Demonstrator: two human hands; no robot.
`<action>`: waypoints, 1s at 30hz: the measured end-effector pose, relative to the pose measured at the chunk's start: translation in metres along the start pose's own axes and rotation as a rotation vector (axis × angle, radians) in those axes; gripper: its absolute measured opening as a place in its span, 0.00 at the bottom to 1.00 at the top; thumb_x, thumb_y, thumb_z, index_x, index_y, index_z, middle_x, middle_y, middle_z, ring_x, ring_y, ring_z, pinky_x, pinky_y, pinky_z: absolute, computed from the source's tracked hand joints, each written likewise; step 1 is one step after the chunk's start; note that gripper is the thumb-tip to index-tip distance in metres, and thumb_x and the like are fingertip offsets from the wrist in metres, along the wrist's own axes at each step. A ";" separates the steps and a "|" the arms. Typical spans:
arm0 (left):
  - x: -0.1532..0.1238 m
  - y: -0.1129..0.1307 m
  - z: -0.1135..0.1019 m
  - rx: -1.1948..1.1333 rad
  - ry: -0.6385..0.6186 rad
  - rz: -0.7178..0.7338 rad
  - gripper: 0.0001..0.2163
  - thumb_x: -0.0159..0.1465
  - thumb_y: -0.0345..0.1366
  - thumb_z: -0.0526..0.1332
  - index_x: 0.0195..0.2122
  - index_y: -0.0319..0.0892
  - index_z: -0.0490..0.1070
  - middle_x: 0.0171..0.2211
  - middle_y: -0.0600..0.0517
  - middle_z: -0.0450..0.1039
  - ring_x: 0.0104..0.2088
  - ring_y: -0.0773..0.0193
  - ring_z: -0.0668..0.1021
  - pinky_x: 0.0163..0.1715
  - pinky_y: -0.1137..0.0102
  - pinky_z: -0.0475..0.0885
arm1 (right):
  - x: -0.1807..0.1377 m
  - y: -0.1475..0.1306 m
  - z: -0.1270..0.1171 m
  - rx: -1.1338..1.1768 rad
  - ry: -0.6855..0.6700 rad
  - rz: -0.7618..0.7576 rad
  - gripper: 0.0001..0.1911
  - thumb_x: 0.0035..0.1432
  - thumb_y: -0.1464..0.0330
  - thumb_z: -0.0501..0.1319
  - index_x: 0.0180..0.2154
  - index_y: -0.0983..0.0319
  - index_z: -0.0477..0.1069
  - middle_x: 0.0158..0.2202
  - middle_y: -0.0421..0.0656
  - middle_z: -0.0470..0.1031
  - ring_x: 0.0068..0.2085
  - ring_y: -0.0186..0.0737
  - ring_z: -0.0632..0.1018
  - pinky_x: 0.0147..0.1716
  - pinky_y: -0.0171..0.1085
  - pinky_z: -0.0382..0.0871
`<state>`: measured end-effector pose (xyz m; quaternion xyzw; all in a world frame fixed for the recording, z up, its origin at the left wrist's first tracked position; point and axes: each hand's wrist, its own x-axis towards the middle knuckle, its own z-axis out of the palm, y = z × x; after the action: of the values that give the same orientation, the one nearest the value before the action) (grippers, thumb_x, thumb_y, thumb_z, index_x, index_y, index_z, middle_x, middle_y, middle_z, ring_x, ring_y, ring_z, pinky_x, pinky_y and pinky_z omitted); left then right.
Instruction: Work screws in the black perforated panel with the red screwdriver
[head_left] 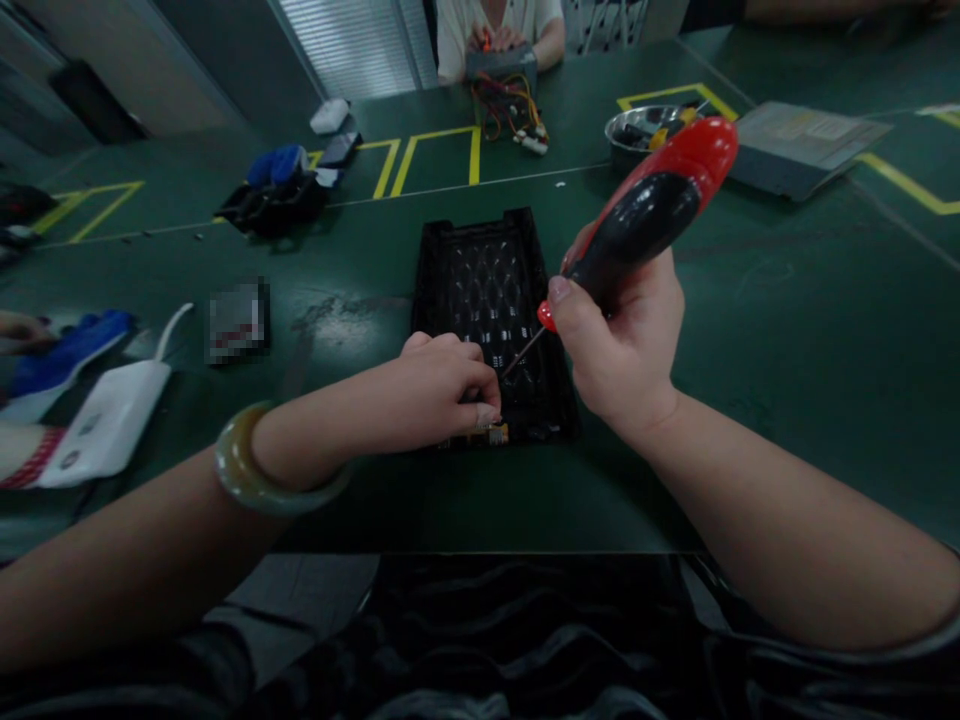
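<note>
Left forearm (135, 540) leads to fingers (457, 385) half-hiding a small circuit board (480, 435).

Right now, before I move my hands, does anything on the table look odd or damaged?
Two things stand out. Left of the black tray, the green table has a pale scuffed patch that looks like worn surface. Just beyond it, a small item appears blurred into blocks, so I can't tell what it is.

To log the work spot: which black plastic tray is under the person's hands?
The black lattice tray right in front, under the left hand; the other black tray, farther off, holds something blue.
</note>
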<state>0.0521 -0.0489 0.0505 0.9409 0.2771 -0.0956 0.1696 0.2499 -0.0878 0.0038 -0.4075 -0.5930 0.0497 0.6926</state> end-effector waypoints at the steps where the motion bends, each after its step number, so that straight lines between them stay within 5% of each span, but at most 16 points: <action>1: 0.000 0.000 0.000 0.001 0.008 -0.007 0.05 0.66 0.39 0.63 0.37 0.50 0.79 0.38 0.53 0.74 0.43 0.57 0.73 0.43 0.63 0.57 | 0.000 0.000 0.000 0.003 -0.002 0.002 0.19 0.64 0.50 0.64 0.43 0.58 0.67 0.40 0.40 0.71 0.43 0.41 0.78 0.51 0.46 0.80; 11: -0.002 -0.003 0.006 -0.037 0.065 -0.014 0.05 0.66 0.38 0.64 0.39 0.55 0.80 0.38 0.55 0.74 0.44 0.58 0.74 0.44 0.63 0.55 | 0.001 0.006 0.001 -0.015 0.038 -0.037 0.17 0.64 0.51 0.63 0.43 0.57 0.68 0.38 0.39 0.71 0.39 0.39 0.76 0.45 0.44 0.78; 20: -0.016 -0.018 0.020 -0.032 0.256 0.220 0.09 0.70 0.39 0.61 0.46 0.55 0.81 0.38 0.53 0.72 0.44 0.60 0.72 0.46 0.61 0.55 | 0.012 -0.006 0.002 0.202 0.151 -0.154 0.13 0.65 0.54 0.63 0.40 0.57 0.70 0.34 0.37 0.68 0.32 0.35 0.72 0.34 0.38 0.72; 24: -0.020 -0.021 0.023 -0.072 0.318 0.268 0.12 0.67 0.35 0.61 0.46 0.56 0.82 0.37 0.54 0.73 0.42 0.61 0.73 0.47 0.60 0.56 | 0.008 -0.013 0.002 0.204 0.072 -0.134 0.15 0.63 0.50 0.63 0.38 0.55 0.69 0.32 0.38 0.66 0.30 0.37 0.71 0.32 0.41 0.74; 30: -0.023 -0.023 0.024 -0.063 0.347 0.281 0.13 0.67 0.34 0.60 0.47 0.55 0.82 0.38 0.53 0.75 0.42 0.60 0.73 0.47 0.60 0.56 | 0.003 -0.022 0.000 0.181 -0.079 -0.150 0.10 0.58 0.58 0.68 0.36 0.54 0.71 0.32 0.39 0.69 0.27 0.37 0.71 0.24 0.41 0.72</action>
<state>0.0180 -0.0511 0.0290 0.9668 0.1711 0.1009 0.1606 0.2417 -0.1004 0.0201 -0.2956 -0.6418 0.0671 0.7045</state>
